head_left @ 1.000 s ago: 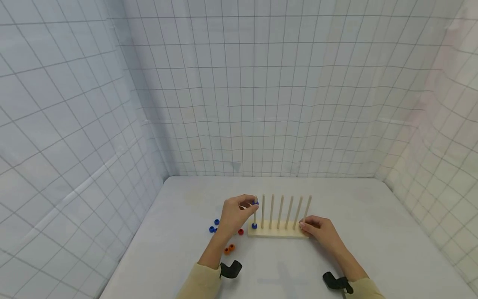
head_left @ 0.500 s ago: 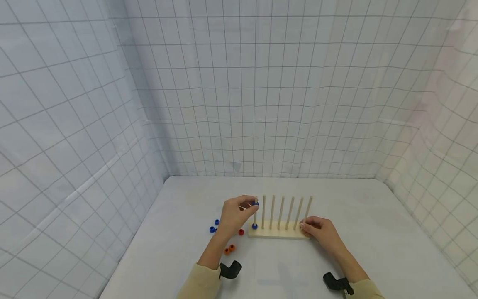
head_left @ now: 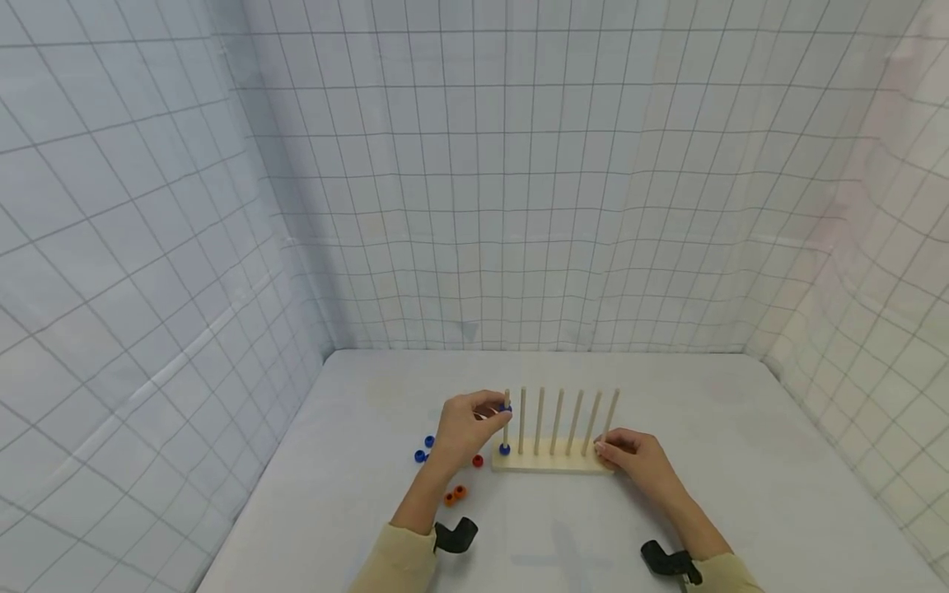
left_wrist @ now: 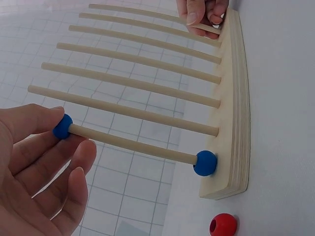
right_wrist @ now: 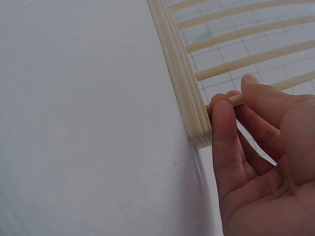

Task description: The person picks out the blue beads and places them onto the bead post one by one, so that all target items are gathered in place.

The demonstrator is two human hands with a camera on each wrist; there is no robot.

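Note:
A pale wooden peg rack [head_left: 552, 468] with a row of upright pegs stands on the table. My left hand [head_left: 461, 427] pinches a blue bead [left_wrist: 63, 127] between thumb and fingertips. That bead is threaded on the leftmost peg [left_wrist: 133, 144], near its top. A second blue bead [left_wrist: 205, 163] sits at the foot of the same peg, against the base. With thumb and fingers, my right hand [head_left: 639, 457] grips the rightmost peg [right_wrist: 236, 100] low down, beside the end of the base. The other pegs carry no beads.
Left of the rack, a red bead [head_left: 478, 461] lies close to its end. Orange beads [head_left: 460, 492] lie nearer the front. Several blue beads [head_left: 420, 455] are further left, partly hidden by my left forearm. Gridded white sheets [head_left: 519, 206] surround the table [head_left: 712, 428].
My left hand and the pinched blue bead have come slightly down along the leftmost peg. The right hand keeps its hold at the other end.

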